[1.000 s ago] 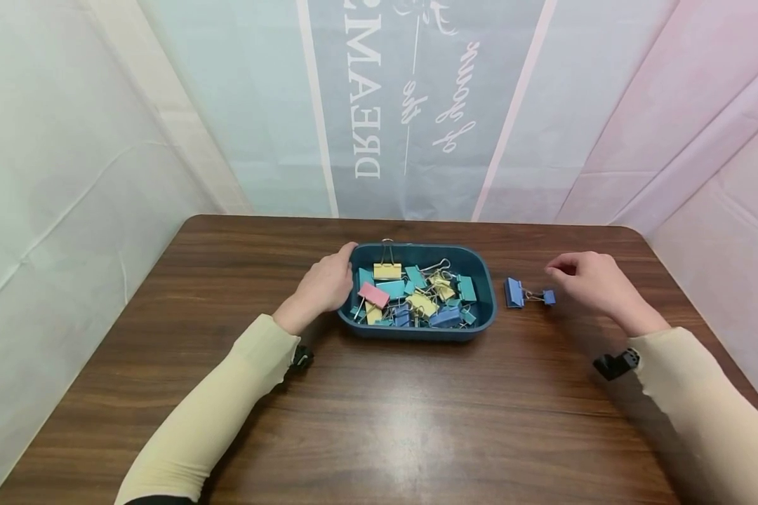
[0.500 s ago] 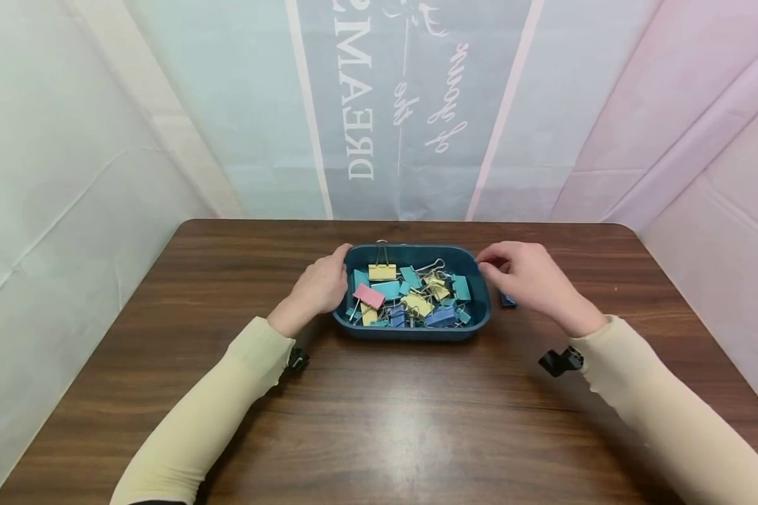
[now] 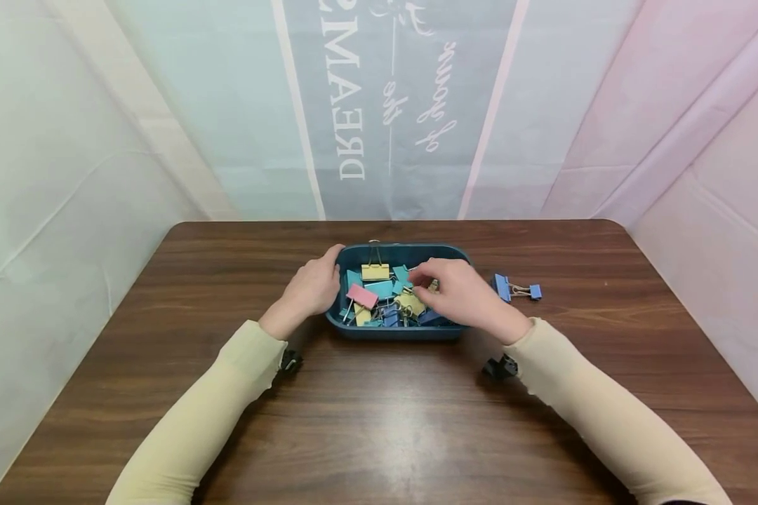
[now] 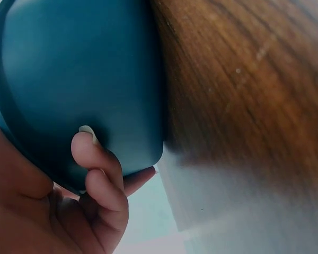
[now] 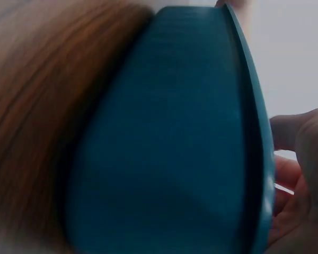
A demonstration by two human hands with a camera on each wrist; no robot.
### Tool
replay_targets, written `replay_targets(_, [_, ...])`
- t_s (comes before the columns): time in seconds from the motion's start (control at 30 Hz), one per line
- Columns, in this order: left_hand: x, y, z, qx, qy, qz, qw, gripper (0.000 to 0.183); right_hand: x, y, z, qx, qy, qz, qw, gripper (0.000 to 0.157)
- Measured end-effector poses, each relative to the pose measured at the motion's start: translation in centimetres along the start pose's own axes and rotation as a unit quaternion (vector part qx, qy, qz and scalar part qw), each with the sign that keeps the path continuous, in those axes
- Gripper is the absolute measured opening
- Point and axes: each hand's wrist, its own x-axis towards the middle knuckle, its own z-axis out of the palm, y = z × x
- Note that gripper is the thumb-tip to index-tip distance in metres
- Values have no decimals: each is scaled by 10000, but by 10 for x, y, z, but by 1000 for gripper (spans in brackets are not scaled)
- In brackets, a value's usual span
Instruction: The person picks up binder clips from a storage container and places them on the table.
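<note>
A dark teal plastic bin [image 3: 394, 334] full of binder clips stands near the back of the table. My left hand [image 3: 309, 284] grips its left end; in the left wrist view the fingers [image 4: 98, 153] curl against the outer wall. My right hand [image 3: 457, 291] is over the bin's right half, fingers bent and thumb apart, with nothing visible between them. It covers part of the clips there. A pink binder clip [image 3: 362, 296] and a yellow binder clip [image 3: 375, 272] lie at the left inside, among teal and blue ones.
Right of the bin, a larger blue binder clip [image 3: 502, 287] and a smaller blue binder clip [image 3: 535, 292] lie on the wooden table [image 3: 379, 414], handles toward each other. A printed cloth backdrop [image 3: 410, 105] hangs behind the table's back edge.
My right hand has moved left, from beside the two blue binder clips, across the bin's right rim to over the clips inside. My left hand keeps its grip on the bin.
</note>
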Motion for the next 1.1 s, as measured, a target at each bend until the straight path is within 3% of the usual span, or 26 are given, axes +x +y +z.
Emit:
replay_targets(0.2, [0,-1,0,-60,11,20,10000,49,11,-12,15,-152,-537,-197,9983,20])
replay_targets(0.5, [-1,0,-2,-60,-25,-34,10000,49,21,-22,27,-857,-903,-128,9921,23])
replay_targets(1.1, [-1,0,-1,-69,-52,24,10000,49,28,-27,29,-768,-1349,466,9868,19])
